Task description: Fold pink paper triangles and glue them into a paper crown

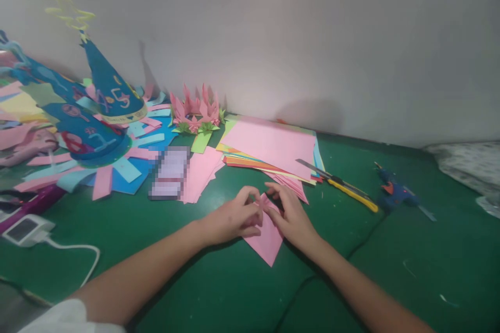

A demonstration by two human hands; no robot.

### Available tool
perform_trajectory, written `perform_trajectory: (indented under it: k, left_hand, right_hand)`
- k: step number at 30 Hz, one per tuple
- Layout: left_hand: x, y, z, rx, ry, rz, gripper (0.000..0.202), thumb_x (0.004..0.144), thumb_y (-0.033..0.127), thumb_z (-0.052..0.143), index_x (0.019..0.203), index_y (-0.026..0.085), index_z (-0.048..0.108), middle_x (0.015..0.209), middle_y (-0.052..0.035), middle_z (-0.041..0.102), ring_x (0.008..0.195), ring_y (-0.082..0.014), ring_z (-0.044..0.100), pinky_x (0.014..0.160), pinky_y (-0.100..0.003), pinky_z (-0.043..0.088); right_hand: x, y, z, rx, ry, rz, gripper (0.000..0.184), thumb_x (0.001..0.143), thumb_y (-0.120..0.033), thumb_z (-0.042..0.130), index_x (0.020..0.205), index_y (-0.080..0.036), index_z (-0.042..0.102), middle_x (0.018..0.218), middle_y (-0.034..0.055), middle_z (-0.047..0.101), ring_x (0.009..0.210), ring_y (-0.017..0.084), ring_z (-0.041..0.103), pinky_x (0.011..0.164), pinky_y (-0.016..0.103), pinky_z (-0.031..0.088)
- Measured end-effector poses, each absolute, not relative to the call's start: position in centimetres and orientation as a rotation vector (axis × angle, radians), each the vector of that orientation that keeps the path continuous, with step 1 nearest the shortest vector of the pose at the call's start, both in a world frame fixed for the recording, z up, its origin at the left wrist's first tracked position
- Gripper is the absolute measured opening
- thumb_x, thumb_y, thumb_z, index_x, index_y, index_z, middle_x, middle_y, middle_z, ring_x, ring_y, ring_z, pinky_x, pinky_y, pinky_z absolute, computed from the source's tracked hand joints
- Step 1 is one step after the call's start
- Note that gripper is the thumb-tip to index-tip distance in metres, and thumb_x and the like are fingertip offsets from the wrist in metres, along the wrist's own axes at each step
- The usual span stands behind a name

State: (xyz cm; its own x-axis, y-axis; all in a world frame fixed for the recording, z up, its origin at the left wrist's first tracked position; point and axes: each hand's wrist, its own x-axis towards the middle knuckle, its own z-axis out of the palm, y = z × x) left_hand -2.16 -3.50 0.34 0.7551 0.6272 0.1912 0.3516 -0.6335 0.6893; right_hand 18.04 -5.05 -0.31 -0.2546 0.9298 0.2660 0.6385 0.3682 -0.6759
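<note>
A square of pink paper [269,247] lies on the green table in front of me, turned so that one corner points toward me. My left hand [242,214] is at its upper left, fingers bent, with the thumb and fingertips at the paper's top corner. On the opposite side my right hand [292,214] grips the paper's right edge, thumb on top and index finger bent over the far corner. The fingertips partly hide the upper part of the paper.
Beyond my hands lie a stack of coloured paper [269,140], loose pink sheets [201,174] and a phone [170,173]. A yellow box cutter [353,195] with its blade out and a blue glue gun [400,191] sit right. Blue party hats [111,83] and a pink paper crown [195,109] stand left.
</note>
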Motion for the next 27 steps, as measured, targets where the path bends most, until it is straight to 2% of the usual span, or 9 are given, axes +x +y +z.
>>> perform_trajectory:
  k: [4,6,10,12,15,17,22,25,27]
  left_hand:
    - [-2.5,-3.0,0.5,2.335,0.869,0.670,0.020,0.073,0.027,0.072,0.085,0.018,0.059,0.117,-0.0069,0.037,0.085,-0.0129,0.052,0.081,-0.030,0.049]
    - [-2.7,-2.5,0.6,2.366,0.873,0.677,0.023,0.073,0.031,0.072,0.086,0.018,0.059,0.109,-0.0061,0.045,0.085,-0.0138,0.053,0.079,-0.028,0.048]
    - [-3.0,-2.1,0.7,2.452,0.858,0.591,0.024,0.078,0.038,0.066,0.090,0.019,0.057,0.080,0.0001,0.058,0.074,-0.0134,0.055,0.066,-0.023,0.044]
    - [-3.1,-2.1,0.7,2.449,0.895,0.602,0.026,0.079,0.042,0.065,0.090,0.020,0.057,0.079,0.0012,0.061,0.070,-0.0126,0.056,0.064,-0.022,0.042]
    - [-3.2,-2.2,0.9,2.373,0.936,0.672,0.024,0.081,0.042,0.062,0.091,0.020,0.056,0.085,0.0007,0.062,0.076,-0.0129,0.058,0.068,-0.022,0.042]
    - [-3.2,-2.2,0.9,2.321,0.953,0.746,0.018,0.086,0.038,0.057,0.091,0.020,0.055,0.087,-0.0006,0.061,0.081,-0.0137,0.057,0.072,-0.023,0.043]
    - [-3.2,-1.8,0.9,2.211,0.908,0.936,0.014,0.089,0.032,0.052,0.088,0.018,0.055,0.084,-0.0024,0.058,0.081,-0.0139,0.054,0.074,-0.024,0.043]
    - [-3.0,-1.9,1.0,2.170,0.853,0.920,0.017,0.089,0.032,0.052,0.082,0.017,0.056,0.080,-0.0023,0.055,0.078,-0.0134,0.053,0.072,-0.024,0.043]
    - [-2.9,-2.0,1.3,2.157,0.819,0.873,0.017,0.091,0.030,0.047,0.085,0.017,0.058,0.083,-0.0035,0.055,0.082,-0.0140,0.053,0.075,-0.025,0.043]
  right_hand:
    - [18.5,-4.9,0.0,-1.374,-1.972,0.777,0.019,0.086,-0.032,0.051,0.099,-0.022,0.059,0.093,0.0031,0.065,0.084,0.019,0.059,0.073,0.031,0.045]
    - [18.5,-5.0,0.2,-1.401,-1.913,0.863,0.017,0.086,-0.036,0.051,0.090,-0.022,0.061,0.080,0.0001,0.065,0.072,0.016,0.058,0.063,0.026,0.043]
    - [18.3,-5.3,0.3,-1.461,-1.720,0.955,0.021,0.083,-0.037,0.054,0.097,-0.021,0.056,0.049,-0.0085,0.043,0.045,0.011,0.041,0.045,0.022,0.031]
    - [18.2,-5.4,0.3,-1.451,-1.663,0.981,0.026,0.082,-0.038,0.055,0.101,-0.021,0.054,0.048,-0.0094,0.041,0.043,0.010,0.040,0.044,0.022,0.030]
    - [18.2,-5.2,0.3,-1.385,-1.618,1.039,0.028,0.082,-0.041,0.055,0.099,-0.019,0.055,0.059,-0.0045,0.054,0.053,0.012,0.051,0.052,0.022,0.039]
    - [18.3,-5.1,0.3,-1.362,-1.610,1.065,0.027,0.083,-0.044,0.052,0.091,-0.018,0.057,0.062,-0.0024,0.056,0.056,0.012,0.053,0.054,0.023,0.041]
    - [18.3,-5.3,0.5,-1.447,-1.632,0.947,0.034,0.084,-0.049,0.050,0.070,-0.019,0.055,0.049,-0.0060,0.042,0.042,0.009,0.040,0.043,0.021,0.032]
    - [18.4,-5.4,0.6,-1.488,-1.662,0.804,0.034,0.084,-0.048,0.051,0.070,-0.018,0.059,0.051,-0.0047,0.046,0.047,0.010,0.042,0.046,0.021,0.032]
    - [18.6,-5.4,0.6,-1.501,-1.683,0.725,0.034,0.085,-0.047,0.051,0.073,-0.018,0.061,0.055,-0.0033,0.052,0.050,0.011,0.046,0.048,0.021,0.034]
